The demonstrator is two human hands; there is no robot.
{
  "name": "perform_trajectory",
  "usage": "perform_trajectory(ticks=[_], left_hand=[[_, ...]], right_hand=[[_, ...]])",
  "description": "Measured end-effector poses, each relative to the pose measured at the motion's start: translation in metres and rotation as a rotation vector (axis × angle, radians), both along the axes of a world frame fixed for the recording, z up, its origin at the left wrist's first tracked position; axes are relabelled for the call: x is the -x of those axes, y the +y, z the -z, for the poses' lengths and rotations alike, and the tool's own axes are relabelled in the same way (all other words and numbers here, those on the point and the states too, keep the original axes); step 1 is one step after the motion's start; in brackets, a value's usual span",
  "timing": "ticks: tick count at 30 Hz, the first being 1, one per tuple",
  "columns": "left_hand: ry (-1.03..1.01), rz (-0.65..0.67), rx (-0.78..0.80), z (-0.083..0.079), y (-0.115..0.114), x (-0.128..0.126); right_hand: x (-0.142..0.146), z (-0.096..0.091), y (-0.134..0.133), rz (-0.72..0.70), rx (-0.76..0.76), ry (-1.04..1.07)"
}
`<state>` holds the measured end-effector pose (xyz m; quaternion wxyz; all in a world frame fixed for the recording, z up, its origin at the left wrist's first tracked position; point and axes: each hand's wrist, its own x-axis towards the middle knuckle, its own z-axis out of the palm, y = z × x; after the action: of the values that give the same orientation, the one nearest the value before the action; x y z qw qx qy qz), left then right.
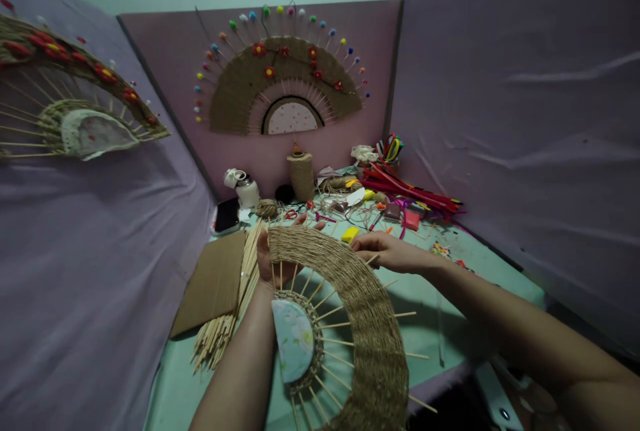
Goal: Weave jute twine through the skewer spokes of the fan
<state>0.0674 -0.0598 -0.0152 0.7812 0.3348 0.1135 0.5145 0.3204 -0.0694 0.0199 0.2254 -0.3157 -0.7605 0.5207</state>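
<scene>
A half-ring fan point(373, 297) of woven twine on thin wooden sticks is tilted in front of me. Its inner half-disc point(294, 341) is covered with pale blue floral cloth. My left hand point(280, 264) supports the fan's upper left end from behind, fingers partly hidden by the weave. Curled at the upper right outer edge, my right hand point(380, 249) has its fingers closed on the rim beside a protruding stick tip. A yellow block point(350, 235) lies just beyond those fingers.
A bundle of wooden sticks point(215, 344) and brown cardboard point(213, 277) lie left. Behind stand a twine spool point(301, 177) and a white jar point(247, 192). Red pipe cleaners point(400, 187) are piled back right. Finished fans hang on the back panel point(170, 51) and left.
</scene>
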Motion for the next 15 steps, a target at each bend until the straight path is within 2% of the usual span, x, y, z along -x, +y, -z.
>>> perform_trajectory(ticks=[5, 11, 15], left_hand=[[-0.058, 0.091, -0.054, 0.01, 0.001, -0.002], [-0.026, 0.1, 0.008, 0.008, -0.005, -0.004], [0.04, 0.039, 0.059, 0.009, -0.009, -0.001]], right_hand=[[-0.001, 0.002, -0.003, 0.022, -0.045, 0.028], [-0.008, 0.006, -0.002, 0.044, -0.043, 0.041], [-0.02, 0.009, -0.001, 0.102, -0.125, 0.016]])
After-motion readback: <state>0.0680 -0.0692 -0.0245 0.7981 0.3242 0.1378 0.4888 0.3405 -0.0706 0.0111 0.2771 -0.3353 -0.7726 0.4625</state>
